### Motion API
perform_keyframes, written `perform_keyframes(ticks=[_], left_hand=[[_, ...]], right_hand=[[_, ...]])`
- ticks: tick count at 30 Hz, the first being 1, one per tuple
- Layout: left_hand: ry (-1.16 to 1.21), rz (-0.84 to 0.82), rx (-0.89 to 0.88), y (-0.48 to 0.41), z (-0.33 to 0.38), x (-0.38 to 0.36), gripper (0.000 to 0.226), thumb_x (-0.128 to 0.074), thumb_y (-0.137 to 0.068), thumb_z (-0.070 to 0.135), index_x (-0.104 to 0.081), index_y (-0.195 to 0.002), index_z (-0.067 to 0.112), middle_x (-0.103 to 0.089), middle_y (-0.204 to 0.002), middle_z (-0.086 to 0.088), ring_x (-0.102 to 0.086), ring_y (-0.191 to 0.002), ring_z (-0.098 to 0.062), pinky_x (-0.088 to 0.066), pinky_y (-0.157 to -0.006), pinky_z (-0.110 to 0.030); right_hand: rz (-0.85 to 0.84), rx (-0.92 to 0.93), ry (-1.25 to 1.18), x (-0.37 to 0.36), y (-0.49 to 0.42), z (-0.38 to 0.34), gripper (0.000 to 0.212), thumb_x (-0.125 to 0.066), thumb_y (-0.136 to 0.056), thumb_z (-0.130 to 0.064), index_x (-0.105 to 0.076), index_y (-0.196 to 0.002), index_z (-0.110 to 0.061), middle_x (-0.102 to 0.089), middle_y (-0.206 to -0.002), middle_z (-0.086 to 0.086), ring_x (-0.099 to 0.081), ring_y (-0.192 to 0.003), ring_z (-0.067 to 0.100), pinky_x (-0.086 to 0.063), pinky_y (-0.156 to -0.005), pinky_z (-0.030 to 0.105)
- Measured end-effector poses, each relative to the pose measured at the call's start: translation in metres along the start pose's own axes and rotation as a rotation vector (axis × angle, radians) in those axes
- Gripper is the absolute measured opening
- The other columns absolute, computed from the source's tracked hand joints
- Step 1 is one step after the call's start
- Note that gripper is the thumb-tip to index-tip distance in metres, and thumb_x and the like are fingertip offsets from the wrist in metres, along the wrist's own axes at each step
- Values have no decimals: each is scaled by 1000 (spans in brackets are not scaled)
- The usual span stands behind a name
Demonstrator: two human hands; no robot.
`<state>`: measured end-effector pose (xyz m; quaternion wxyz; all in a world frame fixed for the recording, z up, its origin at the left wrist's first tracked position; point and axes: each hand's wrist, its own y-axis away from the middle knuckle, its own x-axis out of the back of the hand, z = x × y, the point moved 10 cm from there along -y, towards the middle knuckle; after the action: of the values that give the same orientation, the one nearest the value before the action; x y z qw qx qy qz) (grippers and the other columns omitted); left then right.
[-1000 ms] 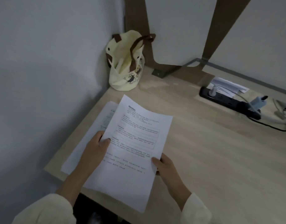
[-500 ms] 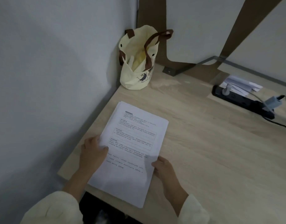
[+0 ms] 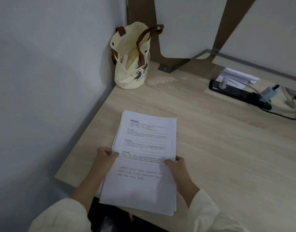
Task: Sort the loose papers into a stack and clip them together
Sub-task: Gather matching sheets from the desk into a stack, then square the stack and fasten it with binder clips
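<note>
Nothing here can truly be read. The top sheet of the paper stack [image 3: 144, 158] carries printed lines, a shaded heading bar and three boxed sections, but the characters are too small and blurred to make out. The cream tote bag [image 3: 132, 64], beyond the stack in the corner, bears a cartoon bear print with tiny, illegible lettering beside it.

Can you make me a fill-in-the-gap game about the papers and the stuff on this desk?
1. The left hand and right hand both hold the stack of ____.
2. The cream bag has ____ handles.
3. The bag stands in the desk's far ____ corner.
4. The power strip is coloured ____.

Missing words: papers, brown, left, black.
</note>
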<state>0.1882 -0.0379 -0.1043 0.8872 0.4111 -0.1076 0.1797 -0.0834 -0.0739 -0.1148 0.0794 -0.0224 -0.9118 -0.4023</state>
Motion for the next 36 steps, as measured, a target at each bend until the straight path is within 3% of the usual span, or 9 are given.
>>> perform_keyframes(ticks=[4,7,10,15,20,24,28,34,36], left_hand=[[23,-130,-43,14,2,-29,5,-57,-89,11,-57,-90,7,-61,-95,-10,-58,-82,-21,-45,-68,-27],[0,-211,-81,25,4,-58,34,-60,-85,17,-55,-118,9,-62,-114,-8,-60,-97,-22,-48,-81,-29],[16,-227,-154,40,20,-83,36,-51,-89,5,-50,-126,6,-61,-120,-12,-59,-95,-20,-45,-79,-27],[126,-240,-398,82,89,-112,17,-51,-89,7,-55,-101,18,-64,-98,2,-61,-81,-10,-47,-60,-20],[276,-229,-674,122,147,-119,13,-54,-75,10,-54,-88,8,-60,-79,5,-56,-65,0,-42,-55,-9],[309,-253,-670,131,150,-141,24,-57,-75,1,-59,-90,20,-65,-84,11,-61,-67,11,-46,-59,-7],[346,-220,-684,139,148,-152,28,-49,-84,-12,-60,-100,8,-64,-85,10,-59,-67,15,-44,-57,-5],[364,-228,-764,149,155,-156,25,-53,-71,6,-59,-89,24,-68,-76,23,-60,-74,7,-46,-65,-8],[358,-247,-758,148,157,-160,27,-55,-76,-1,-60,-88,23,-69,-76,23,-61,-74,8,-46,-65,-8]], right_hand=[[-55,10,-43,17,10,7,22,-52,-90,-10,-59,-111,-7,-65,-90,5,-62,-78,20,-51,-55,24],[-84,18,-103,29,15,15,22,-45,-92,-7,-57,-110,-12,-66,-96,4,-63,-85,21,-53,-65,28],[28,106,-93,57,24,6,20,-43,-92,-6,-55,-107,-13,-64,-101,5,-62,-86,20,-52,-69,31],[181,404,-183,120,57,-47,13,-45,-93,-9,-56,-98,-15,-64,-98,3,-61,-87,19,-49,-74,33],[207,652,-327,175,91,-93,25,-48,-89,-2,-60,-99,-22,-65,-97,-7,-61,-85,2,-49,-73,22],[165,626,-331,181,86,-88,36,-47,-88,-1,-62,-103,-29,-67,-104,-12,-62,-94,-2,-48,-76,14],[224,651,-379,189,93,-85,31,-49,-88,-1,-64,-101,-24,-71,-92,-18,-62,-86,-7,-46,-66,5],[301,644,-407,210,97,-70,29,-45,-89,-1,-62,-103,-20,-66,-98,-5,-60,-90,2,-48,-77,18],[295,610,-374,209,95,-68,25,-45,-90,-1,-62,-98,-18,-64,-93,-4,-59,-86,3,-46,-74,16]])
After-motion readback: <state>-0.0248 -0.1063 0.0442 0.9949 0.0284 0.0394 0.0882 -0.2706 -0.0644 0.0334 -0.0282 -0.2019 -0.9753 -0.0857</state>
